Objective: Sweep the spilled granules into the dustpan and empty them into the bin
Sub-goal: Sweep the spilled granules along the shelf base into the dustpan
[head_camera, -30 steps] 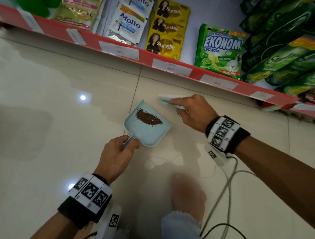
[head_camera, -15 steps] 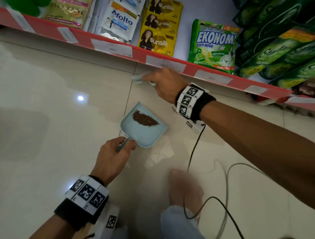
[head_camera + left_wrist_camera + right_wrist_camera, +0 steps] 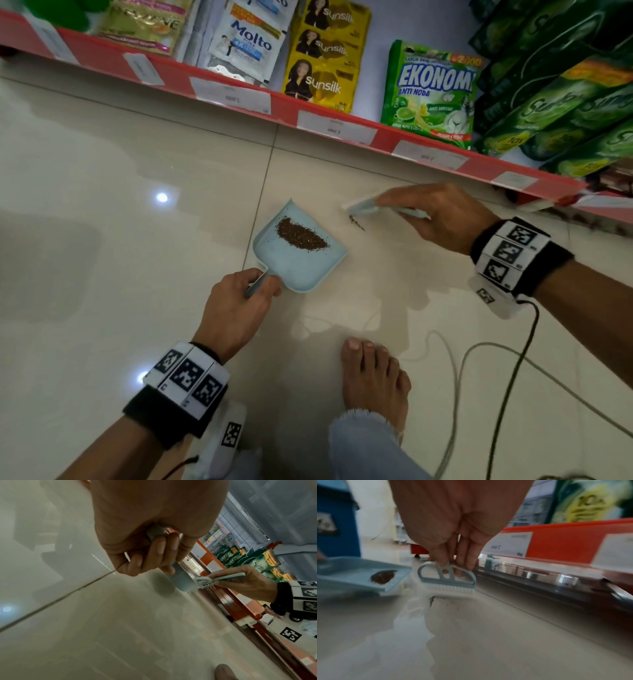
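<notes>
A pale blue dustpan (image 3: pixel 301 270) lies on the cream tiled floor with a heap of brown granules (image 3: pixel 301 235) inside it. My left hand (image 3: pixel 239 301) grips its handle (image 3: pixel 257 282); the wrist view shows the fingers (image 3: pixel 157 553) curled round it. My right hand (image 3: pixel 435 216) holds a small blue brush (image 3: pixel 363 206) just right of the pan's open edge. Its white bristles (image 3: pixel 450 588) touch the floor. A short streak of loose granules (image 3: pixel 356 222) lies on the tile below the brush, also seen as a dark streak (image 3: pixel 432 599) in the right wrist view.
A red shelf edge (image 3: pixel 335 126) with price labels runs behind, stocked with sachets and green packs. A blue bin (image 3: pixel 335 524) stands beyond the dustpan. My bare foot (image 3: pixel 373 377) is near the pan, and cables (image 3: pixel 507 394) trail across the floor at the right.
My right hand with the brush swung from near the shelf back right and down beside the dustpan's mouth, dragging a small streak of granules. The left hand kept the dustpan in place.
</notes>
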The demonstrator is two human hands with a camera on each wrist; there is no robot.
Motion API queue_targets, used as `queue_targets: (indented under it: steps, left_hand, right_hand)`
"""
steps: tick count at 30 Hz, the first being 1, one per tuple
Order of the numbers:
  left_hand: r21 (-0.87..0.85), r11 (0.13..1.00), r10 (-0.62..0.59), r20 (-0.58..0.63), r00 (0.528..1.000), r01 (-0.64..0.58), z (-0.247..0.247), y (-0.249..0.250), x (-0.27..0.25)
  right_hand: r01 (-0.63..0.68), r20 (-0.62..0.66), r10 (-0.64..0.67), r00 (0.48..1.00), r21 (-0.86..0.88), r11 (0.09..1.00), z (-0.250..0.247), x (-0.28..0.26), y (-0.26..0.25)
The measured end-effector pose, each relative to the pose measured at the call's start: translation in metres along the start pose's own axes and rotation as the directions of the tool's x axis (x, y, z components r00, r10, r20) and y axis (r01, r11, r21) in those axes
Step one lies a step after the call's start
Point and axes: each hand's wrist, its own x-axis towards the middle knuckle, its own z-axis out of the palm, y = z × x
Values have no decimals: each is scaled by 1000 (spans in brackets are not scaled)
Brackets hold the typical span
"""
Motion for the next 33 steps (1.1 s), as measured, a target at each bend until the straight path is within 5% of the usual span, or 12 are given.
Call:
queue_targets:
  steps: [3,8,17,21,25,30,33]
  left_hand:
    - [2,1000,11,2,1000,-11,1,1,0]
    - [5,1000,24,3,1000,-24,3,2,-2]
    - [13,999,44,-13,999,-44,2,3,-3]
    - [25,999,45,-5,999,-45,2,1,-3]
    - [31,999,35,0,999,-35,2,-1,-4]
    - [30,999,24,-8,1000,-24,0,-2,-4]
    - [35,999,22,-12,1000,-21,0,-4,-5]
  right_hand:
    - [-155,-182,142,973,-59,986,2,-3,-1]
    - [-426,-44,434,900,-307,851,17,-2,-13]
    - [-278,-39,276,960,-51,959,31,-15,-69]
    - [-393,-199,368,908,-103,914,16,-13,-47]
    - [-561,-139,544,828,-206,801,17,-8,-32]
    - [-415,25,417,909,-45,909,40,-14,-68]
    - [-361,44,365,930,-88,929,38,-15,-77]
